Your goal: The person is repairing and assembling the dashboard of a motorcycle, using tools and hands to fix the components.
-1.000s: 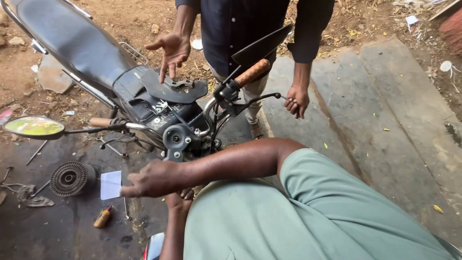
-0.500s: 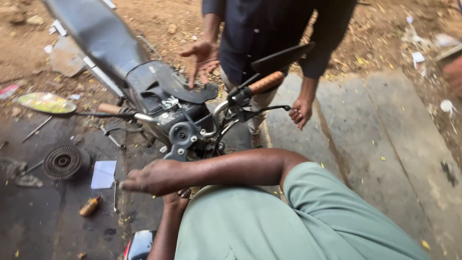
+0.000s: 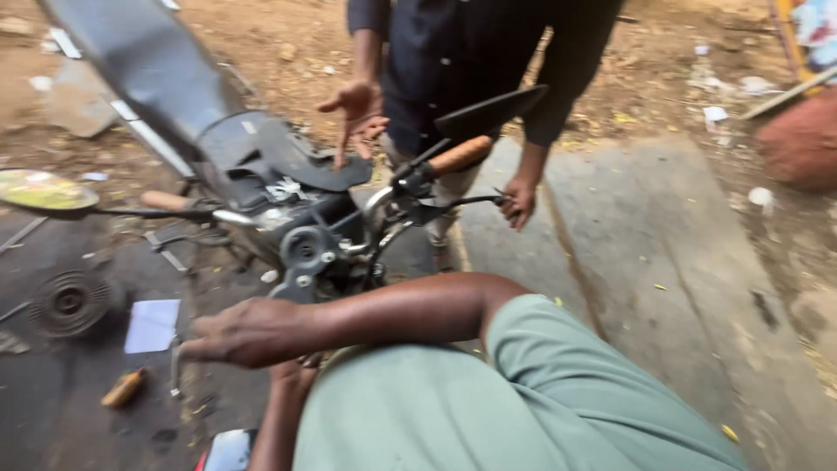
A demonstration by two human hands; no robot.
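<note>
While the motorcycle (image 3: 288, 218) leans across the upper left, stripped down w/ no tank and the frame and wiring bare, you can see a long black seat (image 3: 144, 65) running up to the top left corner, a brown handlebar grip (image 3: 459, 155) w/ a black mirror (image 3: 490, 113) above it on one side, and another mirror (image 3: 39, 190) w/ a greenish reflection out at the far left. Steering head w/ its round metal top clamp (image 3: 305, 251) sits center, right above the arm.

Right hand (image 3: 248, 331) reaches across to the left, just below the steering head, fingers loosely curled; looks like a thin metal tool (image 3: 174, 371) hangs under the fingertips, but can't tell if it's really gripped. Left hand (image 3: 292, 377) is mostly hidden under the right forearm, so can't tell if it's open or closed. Green sleeve (image 3: 523, 392) fills the bottom right.

Ground: dark oily concrete on the left, lighter slab on the right, bare dirt w/ litter at the back. Outdoors, daylight.

Other stuff: round ribbed metal part (image 3: 68, 301) on the ground at left, white paper scrap (image 3: 152, 325) beside it, small orange object (image 3: 122, 388) below that. Another person in dark clothes (image 3: 471, 61) stands behind the bike, one hand (image 3: 357, 109) open over the frame, other hand (image 3: 519, 202) hanging near the lever end.
</note>
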